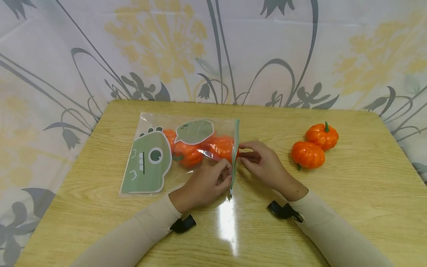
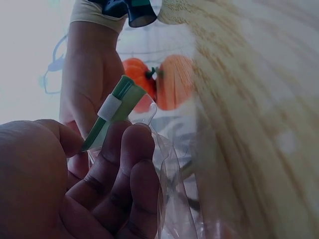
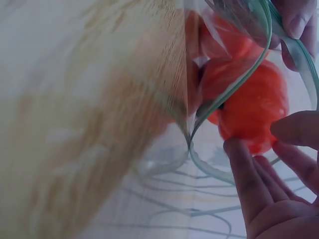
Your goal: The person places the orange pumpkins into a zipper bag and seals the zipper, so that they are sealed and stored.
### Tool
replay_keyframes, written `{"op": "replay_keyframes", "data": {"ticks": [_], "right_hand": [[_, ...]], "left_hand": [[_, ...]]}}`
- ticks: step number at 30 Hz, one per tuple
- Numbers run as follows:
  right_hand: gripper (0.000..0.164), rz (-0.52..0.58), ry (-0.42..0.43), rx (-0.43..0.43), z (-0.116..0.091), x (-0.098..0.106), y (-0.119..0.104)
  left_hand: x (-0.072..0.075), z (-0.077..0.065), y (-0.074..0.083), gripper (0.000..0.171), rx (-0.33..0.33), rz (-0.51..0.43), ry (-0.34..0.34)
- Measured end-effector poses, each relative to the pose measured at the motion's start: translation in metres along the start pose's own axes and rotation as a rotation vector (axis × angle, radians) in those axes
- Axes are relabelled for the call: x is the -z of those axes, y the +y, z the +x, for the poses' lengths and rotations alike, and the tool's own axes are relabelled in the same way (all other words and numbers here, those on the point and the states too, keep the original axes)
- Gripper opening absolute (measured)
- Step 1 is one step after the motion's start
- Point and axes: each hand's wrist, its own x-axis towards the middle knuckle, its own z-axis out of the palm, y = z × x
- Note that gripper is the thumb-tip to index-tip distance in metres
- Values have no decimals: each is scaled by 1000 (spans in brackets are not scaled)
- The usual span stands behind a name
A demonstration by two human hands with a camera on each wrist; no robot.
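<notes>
Pumpkins (image 1: pixel 188 155) already lie inside the bag (image 1: pixel 195 131), pinched by the left hand (image 1: pixel 207 184), while the right hand (image 1: pixel 267 165), fingers parted, touches another pumpkin (image 3: pixel 256 102) at its mouth and two loose pumpkins (image 1: pixel 308 155) remain right of the bag.

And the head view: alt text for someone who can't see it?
A person's left fingers hold a clear bag of pumpkins by its green edge; right fingers touch one at the bag's opening. Two more lie on the table to the right.

Clear bag (image 1: pixel 156 170) (green-rimmed), pumpkins (image 1: pixel 189 155) inside
</notes>
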Motion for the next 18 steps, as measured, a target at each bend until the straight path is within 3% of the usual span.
{"op": "replay_keyframes", "data": {"ticks": [5,18], "right_hand": [[37,45,-39,-3,0,0,0],[41,22,-199,24,-1,0,2]], "left_hand": [[1,0,1,7,25,-6,-12],[1,0,3,7,63,7,-47]]}}
